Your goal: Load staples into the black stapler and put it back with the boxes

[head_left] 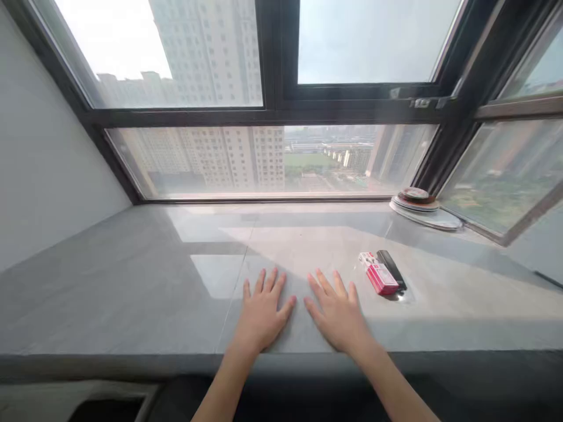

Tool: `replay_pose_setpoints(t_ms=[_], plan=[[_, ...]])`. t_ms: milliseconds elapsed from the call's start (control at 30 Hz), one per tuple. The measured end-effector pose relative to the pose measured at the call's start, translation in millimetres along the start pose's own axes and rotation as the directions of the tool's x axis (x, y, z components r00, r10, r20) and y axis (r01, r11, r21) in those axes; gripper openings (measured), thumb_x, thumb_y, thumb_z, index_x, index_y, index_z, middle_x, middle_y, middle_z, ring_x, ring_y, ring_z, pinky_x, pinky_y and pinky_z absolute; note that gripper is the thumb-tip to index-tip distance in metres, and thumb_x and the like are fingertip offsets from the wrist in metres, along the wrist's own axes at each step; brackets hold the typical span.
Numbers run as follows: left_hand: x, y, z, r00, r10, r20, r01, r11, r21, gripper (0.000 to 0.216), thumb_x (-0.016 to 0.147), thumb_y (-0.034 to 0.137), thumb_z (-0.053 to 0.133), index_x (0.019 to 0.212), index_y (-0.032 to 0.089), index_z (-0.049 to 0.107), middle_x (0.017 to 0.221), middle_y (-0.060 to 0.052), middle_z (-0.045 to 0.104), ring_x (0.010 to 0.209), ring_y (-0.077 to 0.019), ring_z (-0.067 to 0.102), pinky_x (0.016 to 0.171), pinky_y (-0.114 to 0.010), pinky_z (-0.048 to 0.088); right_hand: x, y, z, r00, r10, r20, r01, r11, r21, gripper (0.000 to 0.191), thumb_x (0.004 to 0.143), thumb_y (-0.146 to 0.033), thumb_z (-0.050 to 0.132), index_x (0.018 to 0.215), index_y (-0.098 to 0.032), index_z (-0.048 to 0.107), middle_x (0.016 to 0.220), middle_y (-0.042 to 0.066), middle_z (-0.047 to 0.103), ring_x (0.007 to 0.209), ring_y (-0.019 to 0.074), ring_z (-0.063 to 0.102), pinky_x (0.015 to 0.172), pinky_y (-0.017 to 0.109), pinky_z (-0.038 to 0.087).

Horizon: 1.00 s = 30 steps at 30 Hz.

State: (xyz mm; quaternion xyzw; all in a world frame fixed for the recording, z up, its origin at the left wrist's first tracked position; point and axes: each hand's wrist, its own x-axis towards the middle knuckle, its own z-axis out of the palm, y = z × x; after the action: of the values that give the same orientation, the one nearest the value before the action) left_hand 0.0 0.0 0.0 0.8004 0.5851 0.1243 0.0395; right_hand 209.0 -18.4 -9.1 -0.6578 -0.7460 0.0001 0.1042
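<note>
My left hand (263,313) lies flat, palm down, on the pale tiled window sill (132,293), its fingers spread and nothing in it. Beside it, my right hand (338,313) rests the same way, fingers apart and holding nothing. A gap of bare tile separates the two thumbs. To the right of my right hand sits a small pink-and-white box (380,278). Against the box's right side lies a long black object (391,268) that looks like a stapler. Something clear and shiny, perhaps plastic wrap, shows under their near end. Neither hand touches them.
A stack of round plate-like pieces (426,215) stands in the back right corner. Dark window frames (272,117) border the sill behind, and an open window sash (505,234) juts in at the right. The sill's front edge (132,355) runs below my wrists. A white wall (53,158) closes the left.
</note>
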Motion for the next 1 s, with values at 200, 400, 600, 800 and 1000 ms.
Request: replay_pose_setpoints(t_ms=[200,400,600,800,1000], plan=[[-0.8,-1.2,-0.4,1.000,-0.006,-0.009,0.006,1.000,0.002,0.064,0.103,0.065,0.027,0.163,0.041,0.024,0.172,0.005,0.018,0.160,-0.0315,0.012,0.125,-0.066,0.010,0.5,5.1,-2.3,1.000,-0.006,0.024,0.006,0.999,0.032,0.065,0.104,-0.064,0.026,0.163,-0.040,0.027,0.172,-0.006,0.017,0.159,0.0378,0.004,0.123,0.064,0.004],[-0.2,-0.7,-0.5,1.000,-0.004,-0.021,0.004,1.000,-0.003,0.063,0.104,0.064,0.029,0.162,0.040,0.028,0.171,0.005,0.020,0.159,-0.0312,0.012,0.126,-0.063,0.009,1.4,5.1,-5.1,0.999,0.005,0.038,-0.007,0.999,0.045,0.064,0.104,-0.064,0.026,0.163,-0.041,0.026,0.172,-0.007,0.017,0.159,0.0368,0.004,0.123,0.064,0.005],[0.0,-1.0,-1.4,1.000,-0.007,-0.016,0.007,1.000,-0.006,0.063,0.103,0.063,0.030,0.161,0.039,0.030,0.171,0.004,0.021,0.160,-0.0314,0.012,0.127,-0.062,0.009,1.9,4.9,-3.8,1.000,-0.006,0.021,0.005,0.999,0.031,0.063,0.104,-0.064,0.026,0.163,-0.041,0.028,0.172,-0.007,0.017,0.159,0.0377,0.005,0.123,0.064,0.005],[-0.3,-1.2,-1.6,1.000,-0.005,-0.016,0.005,1.000,-0.012,0.062,0.104,0.063,0.029,0.161,0.039,0.031,0.171,0.004,0.022,0.160,-0.0317,0.012,0.126,-0.063,0.011,1.4,5.8,-3.9,0.999,-0.001,0.034,0.000,1.000,0.028,0.064,0.104,-0.064,0.027,0.163,-0.041,0.026,0.172,-0.007,0.016,0.159,0.0368,0.004,0.123,0.063,0.004],[-0.2,-2.1,0.3,1.000,-0.002,-0.026,0.002,1.000,-0.015,0.061,0.104,0.063,0.029,0.160,0.040,0.032,0.171,0.005,0.023,0.159,-0.0308,0.013,0.126,-0.063,0.011,1.0,6.5,-3.3,1.000,-0.003,0.031,0.002,0.999,0.038,0.064,0.104,-0.064,0.027,0.163,-0.040,0.027,0.172,-0.007,0.016,0.159,0.0372,0.005,0.123,0.064,0.005]])
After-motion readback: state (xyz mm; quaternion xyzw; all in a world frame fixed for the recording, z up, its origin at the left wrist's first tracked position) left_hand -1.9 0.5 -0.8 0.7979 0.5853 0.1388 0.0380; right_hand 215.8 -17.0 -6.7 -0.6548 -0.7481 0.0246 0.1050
